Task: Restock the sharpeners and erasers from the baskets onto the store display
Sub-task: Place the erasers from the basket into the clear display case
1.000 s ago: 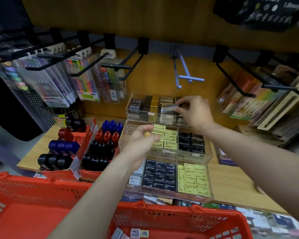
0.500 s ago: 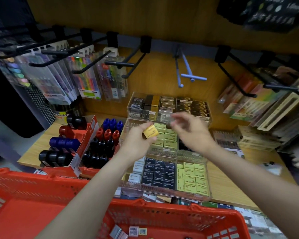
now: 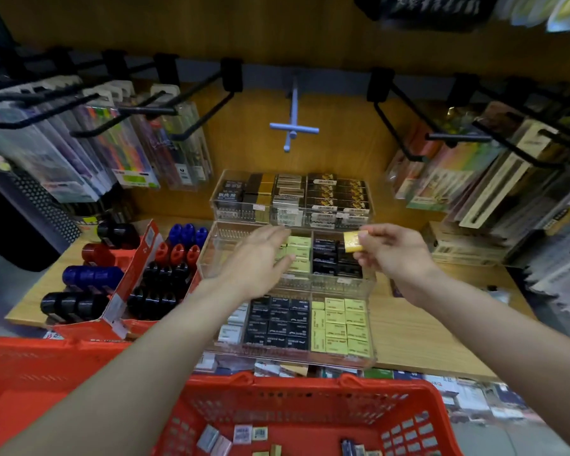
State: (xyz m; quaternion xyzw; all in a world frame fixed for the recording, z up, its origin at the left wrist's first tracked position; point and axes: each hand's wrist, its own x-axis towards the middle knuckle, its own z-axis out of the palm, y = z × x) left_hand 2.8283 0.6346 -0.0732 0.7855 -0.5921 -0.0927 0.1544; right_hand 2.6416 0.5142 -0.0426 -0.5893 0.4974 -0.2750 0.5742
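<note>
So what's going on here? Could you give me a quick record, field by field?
Place: shop shelf with clear tiered eraser trays
Right hand: pinches a yellow eraser above the middle tray
Left hand: open, holds nothing, over the middle tray
Basket: red, a few small packets left inside
Sharpeners: in red boxes, left of the trays

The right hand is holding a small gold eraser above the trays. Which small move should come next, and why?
Probably carry the gold eraser up to the top tray and set it with the gold boxes there. The right hand pinches it just below that tray, the matching colour sits in that tier, and the left hand is open, holding nothing.
</note>
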